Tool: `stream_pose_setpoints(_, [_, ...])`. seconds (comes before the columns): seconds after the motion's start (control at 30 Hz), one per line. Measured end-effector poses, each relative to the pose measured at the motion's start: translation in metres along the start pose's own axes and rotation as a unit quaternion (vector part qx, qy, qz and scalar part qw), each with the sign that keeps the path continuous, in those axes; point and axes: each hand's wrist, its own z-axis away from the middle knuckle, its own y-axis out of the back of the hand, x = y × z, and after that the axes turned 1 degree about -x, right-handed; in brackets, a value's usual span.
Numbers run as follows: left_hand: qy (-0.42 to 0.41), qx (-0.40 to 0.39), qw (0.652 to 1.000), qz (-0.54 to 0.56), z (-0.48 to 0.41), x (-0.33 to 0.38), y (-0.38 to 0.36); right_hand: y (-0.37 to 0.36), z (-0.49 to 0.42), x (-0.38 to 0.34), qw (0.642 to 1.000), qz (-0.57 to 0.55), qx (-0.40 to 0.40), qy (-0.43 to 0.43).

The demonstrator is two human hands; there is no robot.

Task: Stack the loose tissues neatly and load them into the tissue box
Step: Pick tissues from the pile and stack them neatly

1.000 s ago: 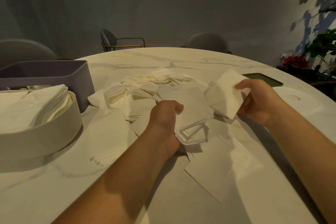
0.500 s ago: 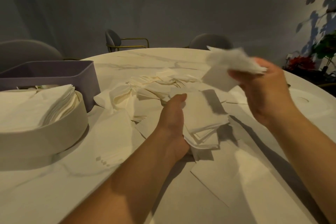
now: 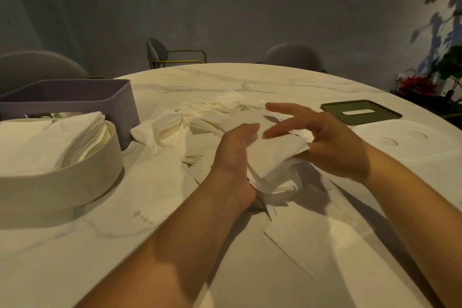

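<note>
Head view: stacking step; left hand grips the tissue stack, right hand spread over it; next likely needs edges squared

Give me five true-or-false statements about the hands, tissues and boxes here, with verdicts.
1. The left hand grips the stack of tissues. True.
2. The white box is empty. False: folded tissues fill it.
3. The green lid lies on the table, right of both hands. True.
4. The right hand is a fist. False: its fingers stretch out over the stack.
5. The purple box sits nearer the person than the white box. False: it stands behind it.
</note>
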Motion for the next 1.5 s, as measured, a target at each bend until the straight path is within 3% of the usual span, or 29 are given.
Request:
stream_pose_setpoints(0.13, [0.022,0.049,0.998,0.013,-0.008,0.0,0.008,0.026,0.004,0.003,0.99,0.045,0.006,-0.136])
stream_pose_setpoints(0.23, [0.008,0.087,0.996,0.023,-0.013,0.002,0.012,0.038,0.011,0.006,0.943,0.133,-0.131,-0.275])
stream_pose_setpoints(0.3, [-0.013,0.113,0.993,0.015,-0.016,0.002,0.013,0.037,0.015,-0.001,0.906,0.161,-0.223,-0.322])
stream_pose_setpoints(0.47, [-0.034,0.13,0.991,0.006,-0.019,0.002,0.013,0.027,0.015,-0.021,0.865,0.244,-0.31,-0.31])
stream_pose_setpoints(0.63, [-0.05,0.137,0.989,-0.016,-0.019,0.003,0.012,0.022,0.015,-0.025,0.859,0.273,-0.32,-0.291])
stream_pose_setpoints(0.83, [-0.008,0.131,0.991,0.022,-0.01,0.004,0.008,0.022,0.017,-0.024,0.866,0.247,-0.313,-0.301])
stream_pose_setpoints(0.93, [-0.001,0.127,0.992,0.021,-0.01,0.006,0.009,0.033,0.02,-0.02,0.895,0.178,-0.272,-0.304])
stream_pose_setpoints(1.03, [0.002,0.124,0.992,0.023,-0.009,0.005,0.009,0.046,0.022,-0.005,0.926,0.017,-0.188,-0.326])
stream_pose_setpoints(1.17, [-0.003,0.118,0.993,0.014,-0.008,0.006,0.007,0.055,0.022,0.017,0.924,-0.07,-0.132,-0.351])
stream_pose_setpoints(1.27, [-0.004,0.104,0.995,-0.002,-0.008,0.006,0.009,0.062,0.02,0.028,0.92,-0.115,-0.029,-0.374])
stream_pose_setpoints(1.37, [0.0,0.081,0.996,-0.029,-0.012,0.005,0.012,0.06,0.014,0.032,0.915,-0.062,0.147,-0.371])
stream_pose_setpoints(1.43, [0.02,0.064,0.997,-0.046,-0.013,0.004,0.013,0.053,0.006,0.029,0.914,-0.008,0.252,-0.318])
stream_pose_setpoints(1.5, [0.039,0.044,0.997,-0.055,-0.014,0.002,0.012,0.039,0.001,0.019,0.922,0.032,0.3,-0.242])
